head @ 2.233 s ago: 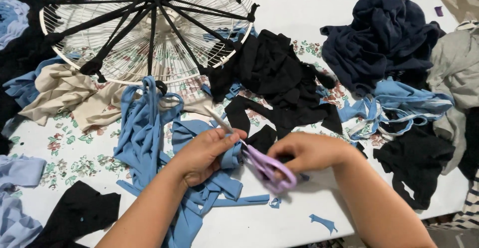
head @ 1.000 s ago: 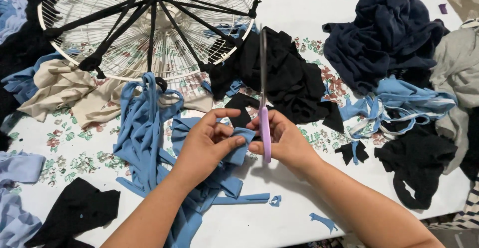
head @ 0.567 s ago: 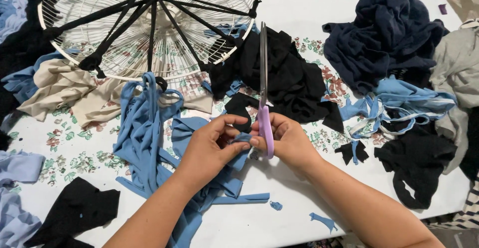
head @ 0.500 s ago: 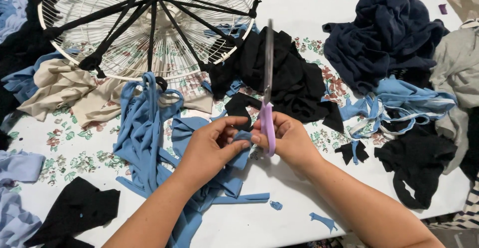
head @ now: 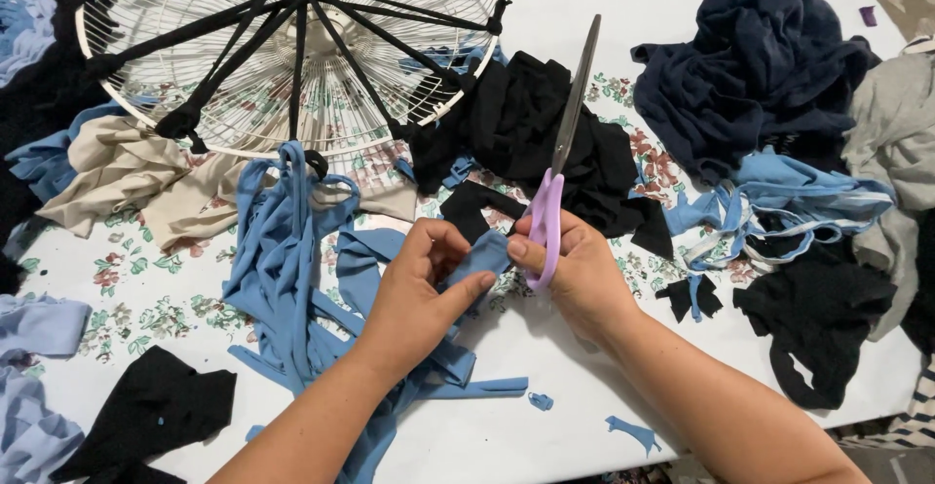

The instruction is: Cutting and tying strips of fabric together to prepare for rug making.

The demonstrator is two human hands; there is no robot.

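Hands: two [head: 419,289] [head: 575,265] | one blue strip [head: 484,255] | one scissors [head: 557,167], seemingly closed

A table [head: 545,426] in a white flowered cloth; on it lie blue strips [head: 292,279], black scraps [head: 146,411], dark clothes [head: 750,75], a wire fan guard [head: 292,46].

Home craft spot; floral tablecloth [head: 146,299]; fabric scraps [head: 769,75]; fan grille [head: 292,104].

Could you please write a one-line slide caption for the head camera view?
Both hands pinch a blue fabric strip; right hand also grips purple-handled scissors, blades up, beside a wire fan guard.
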